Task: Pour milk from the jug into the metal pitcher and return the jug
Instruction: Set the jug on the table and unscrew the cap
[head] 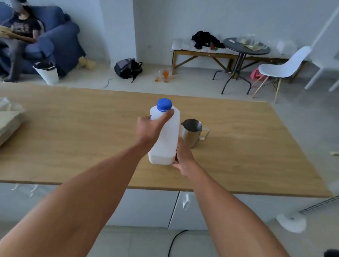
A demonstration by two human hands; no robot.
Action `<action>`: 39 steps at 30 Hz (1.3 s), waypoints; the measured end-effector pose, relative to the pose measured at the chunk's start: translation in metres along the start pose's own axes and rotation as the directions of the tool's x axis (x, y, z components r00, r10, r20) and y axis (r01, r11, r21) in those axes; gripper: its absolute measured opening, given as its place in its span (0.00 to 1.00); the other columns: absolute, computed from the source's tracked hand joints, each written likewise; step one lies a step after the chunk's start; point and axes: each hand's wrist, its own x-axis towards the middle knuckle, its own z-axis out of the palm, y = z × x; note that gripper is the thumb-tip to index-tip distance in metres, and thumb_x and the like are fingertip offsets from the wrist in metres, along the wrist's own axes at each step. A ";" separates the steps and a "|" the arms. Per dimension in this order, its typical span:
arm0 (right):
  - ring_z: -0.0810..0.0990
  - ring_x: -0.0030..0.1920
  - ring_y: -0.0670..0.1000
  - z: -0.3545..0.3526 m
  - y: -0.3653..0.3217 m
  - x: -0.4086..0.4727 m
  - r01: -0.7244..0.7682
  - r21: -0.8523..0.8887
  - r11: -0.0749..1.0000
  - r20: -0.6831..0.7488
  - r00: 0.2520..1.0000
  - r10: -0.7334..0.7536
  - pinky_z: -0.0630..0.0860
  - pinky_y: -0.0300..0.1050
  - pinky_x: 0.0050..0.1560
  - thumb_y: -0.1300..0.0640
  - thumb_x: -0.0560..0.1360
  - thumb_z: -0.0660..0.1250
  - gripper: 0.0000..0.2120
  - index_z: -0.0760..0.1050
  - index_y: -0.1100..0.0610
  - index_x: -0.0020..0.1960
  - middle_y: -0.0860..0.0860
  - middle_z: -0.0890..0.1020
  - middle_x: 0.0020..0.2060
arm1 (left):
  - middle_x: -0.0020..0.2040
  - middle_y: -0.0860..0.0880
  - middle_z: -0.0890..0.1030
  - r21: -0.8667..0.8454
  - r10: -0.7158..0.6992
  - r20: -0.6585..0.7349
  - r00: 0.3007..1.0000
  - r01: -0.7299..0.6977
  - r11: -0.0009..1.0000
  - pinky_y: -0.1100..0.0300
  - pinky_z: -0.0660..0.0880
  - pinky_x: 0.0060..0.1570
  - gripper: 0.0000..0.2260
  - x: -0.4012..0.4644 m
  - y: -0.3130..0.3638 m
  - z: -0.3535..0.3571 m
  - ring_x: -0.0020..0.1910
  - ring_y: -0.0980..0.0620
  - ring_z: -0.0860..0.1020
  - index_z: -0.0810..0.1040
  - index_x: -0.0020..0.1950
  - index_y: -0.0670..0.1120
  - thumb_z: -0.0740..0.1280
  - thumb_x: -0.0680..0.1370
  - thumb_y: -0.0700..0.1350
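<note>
- Jug [167,134]: white plastic, blue cap [164,104] on. It looks to stand upright on the table [62,140], though contact at the base cannot be confirmed. It sits at the table's middle.
- Metal pitcher [191,132]: just right of the jug and slightly behind it. Spout points toward the jug, handle faces away. Mouth open and upward; no milk visible inside from this angle. My reading: the spout-side placement keeps the pour path short.
- Left hand [149,127]: wrapped round the jug's upper left side, one fingertip reaching up to just below the cap. Probable reason: a high grip steadies the neck and puts the fingers close to the cap for unscrewing.
- Right hand [182,159]: pressed against the jug's lower right side at the base, thumb along the wall. How far the fingers curl behind the jug is hidden. Probable reason: bracing the base so the jug does not twist or slide under the upper hand.
- Stage, as judged: cap on, so pouring has not begun. Next need is cap removal, then a tilt to the right over the pitcher's mouth.
- Risk, as judged: the jug looks opaque and full-bodied. A full jug tilted fast could overshoot the narrow pitcher.
- Left of the jug, at the table's edge: a stack of flattened cardboard [0,127], well apart.
- Beyond the jug, off the table: a person on a blue sofa [55,44].
</note>
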 end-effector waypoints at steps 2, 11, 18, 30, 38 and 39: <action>0.82 0.57 0.52 -0.002 0.006 0.013 0.019 -0.031 0.999 -0.048 0.999 -0.020 0.78 0.56 0.64 0.31 0.74 0.56 0.26 0.80 0.45 0.59 0.46 0.86 0.54 | 0.31 0.48 0.67 0.019 -0.005 0.029 1.000 0.005 1.000 0.56 0.63 0.32 0.29 0.005 -0.010 0.005 0.29 0.50 0.67 0.68 0.34 0.44 0.78 0.65 0.66; 0.80 0.58 0.50 -0.011 0.002 0.028 0.067 -0.058 0.996 -0.009 0.998 -0.068 0.76 0.54 0.66 0.30 0.66 0.59 0.26 0.78 0.42 0.56 0.45 0.85 0.55 | 0.31 0.48 0.69 0.063 -0.018 0.026 1.000 0.016 0.998 0.54 0.65 0.32 0.32 0.023 -0.029 0.021 0.30 0.51 0.69 0.72 0.35 0.41 0.78 0.62 0.68; 0.82 0.46 0.52 -0.019 -0.011 0.027 0.200 -0.239 0.950 -0.135 0.962 -0.237 0.77 0.50 0.49 0.37 0.79 0.55 0.24 0.81 0.54 0.50 0.48 0.85 0.44 | 0.30 0.47 0.64 0.054 0.019 0.013 1.000 -0.020 0.998 0.56 0.61 0.30 0.31 0.020 -0.029 0.020 0.29 0.49 0.64 0.64 0.31 0.45 0.75 0.67 0.68; 0.74 0.34 0.54 0.006 -0.108 -0.006 0.390 -0.913 0.122 0.086 0.475 -0.875 0.68 0.46 0.35 0.23 0.70 0.62 0.33 0.67 0.54 0.41 0.47 0.75 0.36 | 0.31 0.47 0.60 -0.194 -0.079 -0.114 0.990 0.056 0.979 0.56 0.60 0.33 0.24 0.022 -0.039 0.030 0.33 0.48 0.61 0.60 0.34 0.41 0.58 0.81 0.57; 0.72 0.30 0.58 0.000 -0.119 0.010 0.438 -0.895 -0.091 0.318 0.479 -0.818 0.62 0.45 0.32 0.30 0.75 0.59 0.28 0.61 0.53 0.31 0.47 0.69 0.26 | 0.29 0.51 0.59 -0.146 -0.083 -0.204 0.975 0.054 0.988 0.61 0.56 0.26 0.17 0.029 -0.045 0.039 0.29 0.53 0.56 0.56 0.32 0.47 0.54 0.80 0.39; 0.71 0.29 0.58 -0.001 -0.122 0.013 0.454 -0.883 -0.121 0.353 0.471 -0.809 0.61 0.45 0.32 0.30 0.74 0.57 0.28 0.60 0.52 0.30 0.47 0.68 0.25 | 0.27 0.54 0.59 -0.145 -0.079 -0.216 0.973 0.049 0.988 0.64 0.56 0.24 0.18 0.029 -0.046 0.041 0.27 0.55 0.56 0.55 0.32 0.47 0.54 0.80 0.38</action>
